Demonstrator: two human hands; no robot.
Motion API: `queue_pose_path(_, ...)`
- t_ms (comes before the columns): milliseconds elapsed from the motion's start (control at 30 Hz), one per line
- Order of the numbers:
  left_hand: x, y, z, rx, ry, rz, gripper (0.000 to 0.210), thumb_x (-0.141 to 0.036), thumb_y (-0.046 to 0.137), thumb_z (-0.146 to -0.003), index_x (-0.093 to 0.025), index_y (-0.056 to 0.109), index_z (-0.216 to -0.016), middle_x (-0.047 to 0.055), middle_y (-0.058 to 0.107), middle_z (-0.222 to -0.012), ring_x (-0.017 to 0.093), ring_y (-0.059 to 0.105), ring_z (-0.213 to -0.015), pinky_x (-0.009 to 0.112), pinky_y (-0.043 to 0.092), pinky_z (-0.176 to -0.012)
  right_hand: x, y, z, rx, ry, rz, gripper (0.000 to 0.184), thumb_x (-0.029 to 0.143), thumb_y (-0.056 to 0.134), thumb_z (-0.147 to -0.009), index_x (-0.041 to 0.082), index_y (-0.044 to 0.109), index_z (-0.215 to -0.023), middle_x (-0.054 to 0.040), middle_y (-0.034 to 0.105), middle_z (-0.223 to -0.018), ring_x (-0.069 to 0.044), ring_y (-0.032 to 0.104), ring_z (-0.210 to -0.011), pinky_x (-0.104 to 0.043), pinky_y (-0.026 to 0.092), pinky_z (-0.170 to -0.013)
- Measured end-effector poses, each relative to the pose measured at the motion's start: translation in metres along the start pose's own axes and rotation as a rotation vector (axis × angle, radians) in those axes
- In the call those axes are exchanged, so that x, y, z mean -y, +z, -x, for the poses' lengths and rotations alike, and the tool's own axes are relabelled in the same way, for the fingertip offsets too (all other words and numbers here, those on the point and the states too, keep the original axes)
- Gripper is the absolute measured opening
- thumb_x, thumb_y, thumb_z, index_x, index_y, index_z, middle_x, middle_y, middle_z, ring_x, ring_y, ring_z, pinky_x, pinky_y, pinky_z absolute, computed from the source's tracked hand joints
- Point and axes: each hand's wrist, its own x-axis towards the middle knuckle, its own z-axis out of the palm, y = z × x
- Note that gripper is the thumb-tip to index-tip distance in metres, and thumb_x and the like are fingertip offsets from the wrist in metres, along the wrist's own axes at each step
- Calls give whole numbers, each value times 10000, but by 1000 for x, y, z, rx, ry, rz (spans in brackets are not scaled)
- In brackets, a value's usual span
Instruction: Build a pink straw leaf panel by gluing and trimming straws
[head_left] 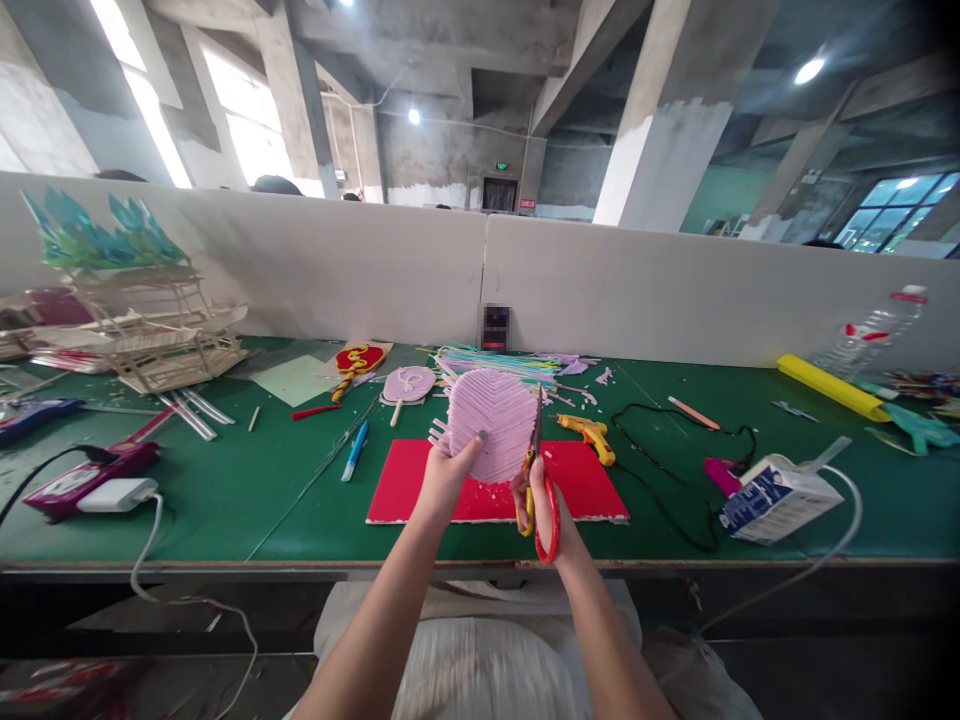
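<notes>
My left hand [456, 468] grips a ribbed, pale purple fan-shaped panel [491, 420] by its lower left edge, thumb on its face. The panel is covered with slanting strips that meet along a middle line. In my right hand [556, 510] is a pair of scissors [537, 450] with red and yellow handles, blades pointing up along the panel's right edge. Whether the blades touch the panel I cannot tell. Below both lies a red board [405, 485] with small pale scraps on it.
Behind the panel lies a heap of coloured strips [517, 362]. A yellow glue gun [591, 436] with a black cord is right of it. Leftward are a blue pen [355, 450], a round purple fan [409, 384], a red fan [360, 360] and a power strip [90, 480]. A carton [780, 497] stands right.
</notes>
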Motion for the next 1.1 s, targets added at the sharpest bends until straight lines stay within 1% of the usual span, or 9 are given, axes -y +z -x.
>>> queue_pose_path(167,-4,1,1,-15,-22,34,428,-344,838,-577,-136,713,-929,88,742,-938,224,683,-853,327,516,-810,0,0,1,9,-35,42,675,870,417,-649,203,500,-704,72,414,-499,-58,370,-346,-195,327,-335)
queue_pose_path(300,-8,-1,2,21,-100,50,430,-318,860,-534,-130,720,-894,105,742,-945,250,684,-890,339,520,-829,4,1,2,-1,-72,40,673,867,398,-667,201,496,-693,51,463,-517,-59,375,-348,-198,327,-340)
queue_pose_path(367,-10,-2,2,30,-145,68,440,-333,859,-528,-132,720,-894,112,744,-931,268,686,-899,348,528,-822,5,1,1,1,-81,46,657,857,399,-681,204,482,-686,43,484,-525,-58,370,-347,-198,322,-339)
queue_pose_path(467,-11,-3,1,4,-205,101,453,-376,844,-545,-145,718,-914,110,745,-916,277,694,-871,346,549,-765,3,1,-2,-2,-67,50,654,862,405,-670,210,462,-671,46,478,-522,-58,361,-345,-198,314,-333)
queue_pose_path(533,-10,-1,0,-26,-212,115,459,-376,842,-555,-147,714,-932,108,742,-937,271,695,-870,339,556,-754,1,1,-3,-4,-64,59,646,858,415,-671,213,457,-668,47,472,-530,-58,357,-348,-200,319,-332)
queue_pose_path(667,-4,1,-2,-117,-133,104,487,-323,870,-524,-120,709,-936,112,734,-977,247,688,-886,325,547,-803,-3,-2,-2,16,-75,108,617,829,402,-716,215,455,-684,48,466,-530,-66,367,-364,-200,332,-346)
queue_pose_path(800,4,-1,-5,-182,-35,43,478,-337,867,-524,-109,714,-916,97,741,-926,230,688,-837,325,538,-790,-3,-3,-1,45,-88,94,654,853,385,-693,207,480,-713,45,478,-542,-69,398,-374,-204,346,-364)
queue_pose_path(933,6,-2,-5,-190,25,27,444,-339,860,-531,-112,719,-886,85,745,-891,224,690,-809,331,532,-788,-2,-2,-2,36,-81,87,651,852,415,-677,206,491,-723,47,485,-565,-64,398,-370,-206,337,-356)
queue_pose_path(1100,3,-1,-3,-189,66,46,420,-340,849,-550,-113,716,-877,93,744,-921,240,690,-867,352,522,-838,-6,-2,-4,30,-44,101,665,864,415,-660,208,500,-735,65,443,-536,-62,366,-357,-208,321,-341)
